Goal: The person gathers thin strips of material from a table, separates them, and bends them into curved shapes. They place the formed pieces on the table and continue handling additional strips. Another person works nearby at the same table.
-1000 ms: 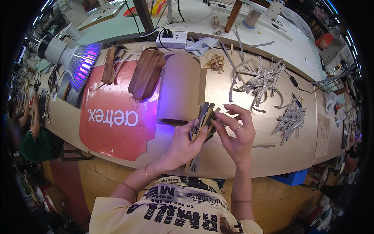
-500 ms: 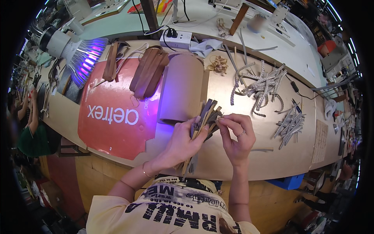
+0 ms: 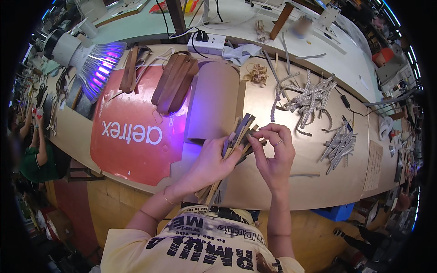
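Note:
A bundle of thin strips (image 3: 246, 122) in tan, grey and black is gripped by my left hand (image 3: 215, 159); its ends fan out above the fist and hang below it. At the bundle's upper right end, my right hand (image 3: 276, 152) pinches thumb and forefinger together at a strip end; the exact piece is partly covered by the fingers. A wide brown cardboard tube (image 3: 213, 100) lies just beyond my left hand. Right of my hands is a pile of braided grey cords (image 3: 312, 98), with a heap of short grey strips (image 3: 339, 146) nearer.
A red cardboard sheet (image 3: 132, 157) covers the table's left part, with bundled brown strips (image 3: 174, 84) on it. A lamp with violet light (image 3: 98, 68) stands over its far left corner. Behind the tube are a power strip (image 3: 207, 44) and tan scraps (image 3: 256, 73). A co-worker (image 3: 38, 157) is at far left.
My right hand has shifted slightly left and up, closer against the strip ends. My left hand keeps its hold, and the bundle's lower ends have swung a little left.

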The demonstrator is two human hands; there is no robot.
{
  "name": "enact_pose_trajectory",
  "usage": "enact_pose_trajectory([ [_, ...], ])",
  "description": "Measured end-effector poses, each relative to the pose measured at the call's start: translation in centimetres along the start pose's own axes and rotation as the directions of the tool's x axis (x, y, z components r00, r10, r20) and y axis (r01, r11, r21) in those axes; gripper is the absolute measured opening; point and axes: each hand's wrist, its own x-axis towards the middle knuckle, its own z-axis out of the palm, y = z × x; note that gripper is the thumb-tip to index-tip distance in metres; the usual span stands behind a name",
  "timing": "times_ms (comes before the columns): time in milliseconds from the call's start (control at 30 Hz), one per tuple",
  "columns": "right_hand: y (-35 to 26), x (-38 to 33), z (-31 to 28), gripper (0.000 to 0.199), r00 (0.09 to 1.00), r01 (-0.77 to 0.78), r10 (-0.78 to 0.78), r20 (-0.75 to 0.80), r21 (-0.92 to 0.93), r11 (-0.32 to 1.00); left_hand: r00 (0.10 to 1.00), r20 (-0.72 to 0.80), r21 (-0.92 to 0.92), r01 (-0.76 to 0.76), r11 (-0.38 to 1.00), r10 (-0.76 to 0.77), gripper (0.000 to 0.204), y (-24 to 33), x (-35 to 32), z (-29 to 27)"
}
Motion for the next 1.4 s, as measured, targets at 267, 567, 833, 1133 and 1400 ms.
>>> enact_pose_trajectory([
  [267,-0.2,-0.7,-0.9,0.01,0.959,-0.275,0.244,0.146,0.253,0.927,0.987,0.133,-0.038,0.099,0.994,-0.093,0.026,-0.1,-0.1,-0.5],
  [567,2.2,-2.5,-1.4,0.015,0.777,-0.589,0.583,0.237,0.599,0.543,0.956,0.226,-0.009,0.193,0.981,-0.186,0.031,0.0,-0.4,0.5],
  [833,4.4,-8.9,-2.9,0.019,0.803,-0.526,0.596,0.003,0.473,0.707,0.864,0.404,0.183,0.245,0.952,-0.3,0.03,-1.0,-0.4,3.5],
  [1133,6.5,-17.5,-6.7,0.015,0.622,-0.649,0.72,-0.308,0.311,0.694,0.841,0.511,0.383,-0.04,0.923,-0.175,0.031,-4.1,-1.8,8.8],
  [1400,7.7,-16.2,-8.6,0.016,0.729,-0.633,0.645,-0.228,0.135,0.763,0.812,0.482,0.485,0.066,0.872,-0.329,0.036,-2.6,-0.6,9.3],
])
